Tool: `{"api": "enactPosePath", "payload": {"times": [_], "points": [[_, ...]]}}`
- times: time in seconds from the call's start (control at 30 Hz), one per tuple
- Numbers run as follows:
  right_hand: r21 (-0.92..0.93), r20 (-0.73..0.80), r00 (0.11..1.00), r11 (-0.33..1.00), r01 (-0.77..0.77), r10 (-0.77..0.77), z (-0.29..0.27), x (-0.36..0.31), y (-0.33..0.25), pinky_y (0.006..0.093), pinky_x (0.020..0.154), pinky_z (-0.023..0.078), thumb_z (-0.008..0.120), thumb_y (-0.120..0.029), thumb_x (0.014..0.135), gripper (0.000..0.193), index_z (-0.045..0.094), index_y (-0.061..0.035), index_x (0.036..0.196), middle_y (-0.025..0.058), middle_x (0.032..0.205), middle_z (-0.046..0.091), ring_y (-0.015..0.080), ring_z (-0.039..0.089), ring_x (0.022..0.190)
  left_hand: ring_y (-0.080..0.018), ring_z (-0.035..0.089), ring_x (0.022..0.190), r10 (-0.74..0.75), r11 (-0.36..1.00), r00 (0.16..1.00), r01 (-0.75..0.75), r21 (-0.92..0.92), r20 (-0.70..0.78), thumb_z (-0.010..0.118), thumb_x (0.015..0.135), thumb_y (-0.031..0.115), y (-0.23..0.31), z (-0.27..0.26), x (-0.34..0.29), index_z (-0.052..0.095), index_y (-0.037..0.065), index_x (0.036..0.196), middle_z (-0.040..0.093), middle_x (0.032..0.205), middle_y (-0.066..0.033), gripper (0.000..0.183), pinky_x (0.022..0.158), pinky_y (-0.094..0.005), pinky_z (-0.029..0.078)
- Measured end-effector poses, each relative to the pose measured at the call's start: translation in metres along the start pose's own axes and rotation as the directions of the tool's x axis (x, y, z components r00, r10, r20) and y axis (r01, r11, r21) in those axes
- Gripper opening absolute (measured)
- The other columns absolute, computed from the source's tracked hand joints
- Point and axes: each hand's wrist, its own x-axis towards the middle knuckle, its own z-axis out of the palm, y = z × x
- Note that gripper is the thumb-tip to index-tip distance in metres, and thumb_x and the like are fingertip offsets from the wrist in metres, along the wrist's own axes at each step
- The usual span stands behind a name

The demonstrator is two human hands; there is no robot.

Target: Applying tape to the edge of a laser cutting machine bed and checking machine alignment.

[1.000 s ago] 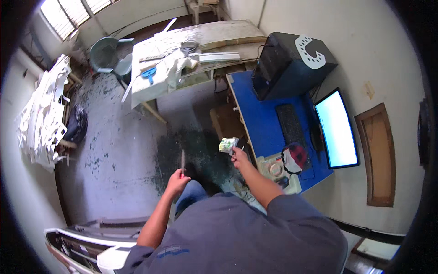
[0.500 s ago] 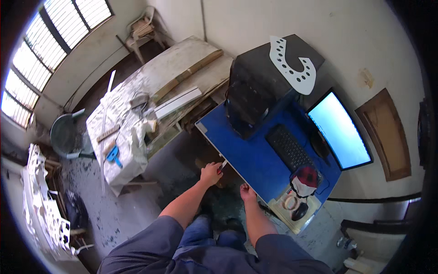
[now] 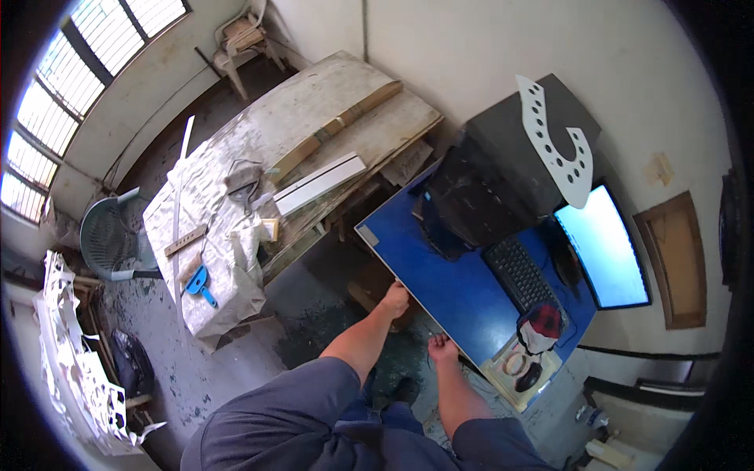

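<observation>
My left hand (image 3: 396, 300) is closed at the near edge of the blue-topped desk (image 3: 424, 275); whatever it grips is hidden by the fingers. A little nearer and to the right, my right hand (image 3: 442, 348) is beside the same edge with its fingers curled, and what they hold, if anything, does not show. On the desktop beyond my hands lies a black keyboard (image 3: 518, 275). A red-and-black checked cloth item with a white part (image 3: 540, 328) sits near the right end, close to a tape roll (image 3: 515, 364) and a black mouse (image 3: 528, 377).
A black bag (image 3: 479, 196) and a large dark box (image 3: 542, 149) carrying a white perforated curved sheet (image 3: 558, 149) stand behind, beside a lit monitor (image 3: 603, 247). Leftward, a worktable (image 3: 314, 94) bears white strips (image 3: 322, 182) and a blue-handled brush (image 3: 199, 284). A tub (image 3: 118, 235) stands beyond.
My left hand has come right against the desk's edge; the small red and pale thing seen at its fingers earlier is now hidden. My right hand stays beside the edge. The view has shifted.
</observation>
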Motion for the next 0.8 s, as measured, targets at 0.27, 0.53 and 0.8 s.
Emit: {"api": "enactPosePath", "payload": {"times": [0.27,0.53,0.8], "points": [[-0.871,-0.081,0.960,0.449,-0.200,0.269,-0.035,-0.099,0.010,0.0299,0.051,0.030,0.065,-0.039,0.106,0.033,0.076,-0.0094,0.113,-0.0041,0.060,0.030,0.0113,0.030,0.050,-0.0229,0.075,0.092,0.527,0.782,0.811,-0.344,0.520,-0.256,0.069,0.095,0.003,0.005,-0.003,-0.015,0.074,0.001,0.128,0.080,0.105,-0.0135,0.034,0.079,-0.0382,0.058],[-0.869,-0.063,0.937,-0.480,0.117,0.343,-0.064,-0.103,-0.009,0.0330,0.055,0.037,0.055,-0.060,0.105,0.059,0.076,-0.0062,0.092,-0.0020,0.061,0.047,0.0144,0.049,0.055,-0.0255,0.077,0.103,0.283,0.823,0.948,-0.164,0.544,-0.144,0.071,0.095,0.011,-0.011,-0.058,-0.177,0.075,0.002,0.126,0.080,0.110,-0.0164,0.033,0.093,-0.0390,0.060],[-0.768,-0.094,0.737,-0.520,0.375,0.670,-0.037,-0.065,-0.005,0.0337,0.055,0.037,0.058,-0.058,0.104,0.054,0.060,-0.0153,0.071,-0.0006,0.064,0.053,0.0149,0.051,0.059,-0.0295,0.075,0.112,0.705,0.704,0.380,-0.276,0.654,-0.598,0.074,0.096,0.021,-0.121,-0.137,-0.502,0.076,0.006,0.123,0.079,0.118,-0.0149,0.031,0.100,-0.0416,0.058]]}}
